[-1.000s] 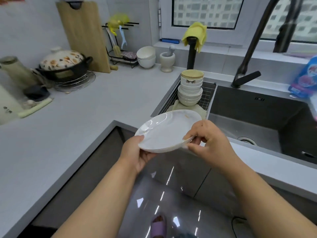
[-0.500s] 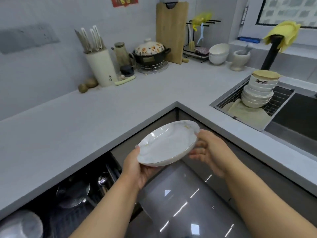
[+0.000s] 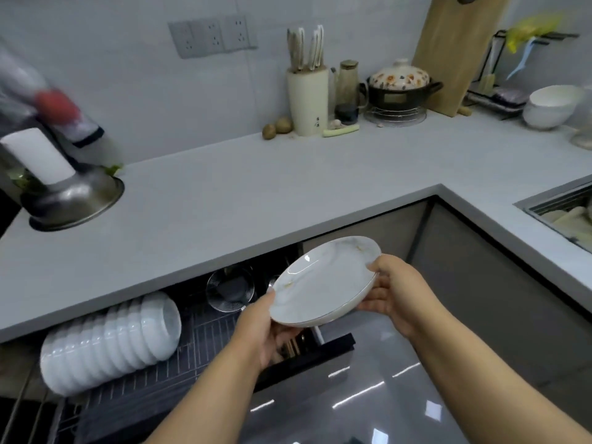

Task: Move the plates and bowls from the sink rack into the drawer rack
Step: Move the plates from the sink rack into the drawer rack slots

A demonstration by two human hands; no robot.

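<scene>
A white marbled plate point(image 3: 323, 283) with a thin gold rim is held tilted between both hands, above the right end of the open drawer rack point(image 3: 198, 341). My left hand point(image 3: 262, 328) grips its lower left edge from below. My right hand point(image 3: 394, 290) holds the right edge, thumb on top and fingers under. In the drawer rack a row of several white bowls point(image 3: 109, 341) lies on its side at the left, and a glass bowl point(image 3: 230, 288) stands further back. Only a corner of the sink rack point(image 3: 563, 209) shows at the right edge.
The grey L-shaped countertop point(image 3: 288, 193) overhangs the drawer. On it stand a steel bowl point(image 3: 73, 200), a knife block point(image 3: 307, 100), a lidded pot point(image 3: 400, 88), a cutting board point(image 3: 455, 52) and stacked white bowls point(image 3: 551, 105). The glossy floor point(image 3: 368, 395) lies below.
The view has swung left from the sink to the open drawer. The plate, still in both hands, has travelled with it and now hangs over the drawer rack's right end.
</scene>
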